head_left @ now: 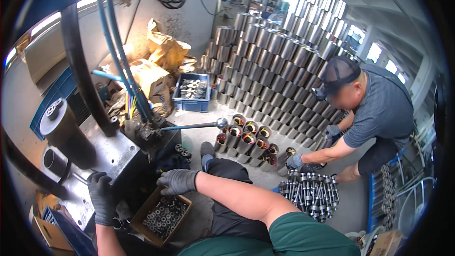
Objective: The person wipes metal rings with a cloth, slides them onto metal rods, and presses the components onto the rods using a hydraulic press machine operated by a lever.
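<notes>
My left hand, in a dark grey knitted glove, is at the edge of a metal press plate. Its fingers are curled round the end of a thin metal rod, which points toward a short dark tube on the plate. Behind that tube a large steel cylinder leans. My right hand, gloved alike, hovers above the back edge of a cardboard box holding many small metal rings. Its fingers are bent together; what they hold, if anything, is hidden.
A co-worker bends at the right, gloved hands among metal tubes. Motor housings with coloured wires stand on the floor before a tall stack of steel cylinders. Shafts lie bundled nearby. A ball-ended lever juts from the press.
</notes>
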`<state>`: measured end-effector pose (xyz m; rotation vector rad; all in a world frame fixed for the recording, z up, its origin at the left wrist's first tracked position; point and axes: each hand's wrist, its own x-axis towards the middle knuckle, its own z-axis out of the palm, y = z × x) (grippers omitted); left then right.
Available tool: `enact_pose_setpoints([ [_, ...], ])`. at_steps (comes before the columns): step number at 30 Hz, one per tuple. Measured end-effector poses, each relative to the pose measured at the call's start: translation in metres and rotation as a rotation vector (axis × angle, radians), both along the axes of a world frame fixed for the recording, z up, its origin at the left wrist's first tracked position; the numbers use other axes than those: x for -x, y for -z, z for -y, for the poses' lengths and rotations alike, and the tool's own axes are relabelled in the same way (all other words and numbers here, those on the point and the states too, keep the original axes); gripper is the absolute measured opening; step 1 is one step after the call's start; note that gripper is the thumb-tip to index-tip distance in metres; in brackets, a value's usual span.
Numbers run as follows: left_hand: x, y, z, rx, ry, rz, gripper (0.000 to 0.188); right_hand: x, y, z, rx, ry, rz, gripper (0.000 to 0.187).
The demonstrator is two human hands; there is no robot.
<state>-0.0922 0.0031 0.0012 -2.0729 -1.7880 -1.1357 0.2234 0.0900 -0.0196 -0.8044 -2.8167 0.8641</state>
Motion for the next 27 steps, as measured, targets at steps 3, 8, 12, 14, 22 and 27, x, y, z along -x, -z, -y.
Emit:
enact_pose_setpoints([
  [3, -0.02, -0.013, 0.004, -0.13, 0.054, 0.322, 0.006, 0.011, 0.0, 0.001, -0.038, 0.056, -0.207, 0.05],
  [8, -0.041, -0.001, 0.005, 0.136, 0.411, 0.965, 0.014, 0.044, 0.002, 0.005, -0.212, 0.174, -0.599, 0.048],
  [12, -0.076, -0.016, 0.0, 0.188, 0.501, 1.279, 0.028, 0.064, 0.002, 0.009, 0.665, 0.31, -0.651, 0.038],
  [14, -0.071, -0.001, -0.007, 0.166, 0.477, 1.41, 0.034, 0.075, 0.009, 0.004, 0.679, 0.275, -0.687, 0.033],
  [22, -0.088, 0.02, -0.021, 0.541, 0.445, 1.407, 0.034, 0.062, -0.011, 0.011, 0.745, 0.475, -0.718, 0.019],
  [27, -0.1, -0.004, -0.014, 0.587, 0.437, 1.504, 0.035, 0.066, 0.005, 0.005, 0.599, 0.445, -0.745, 0.019],
])
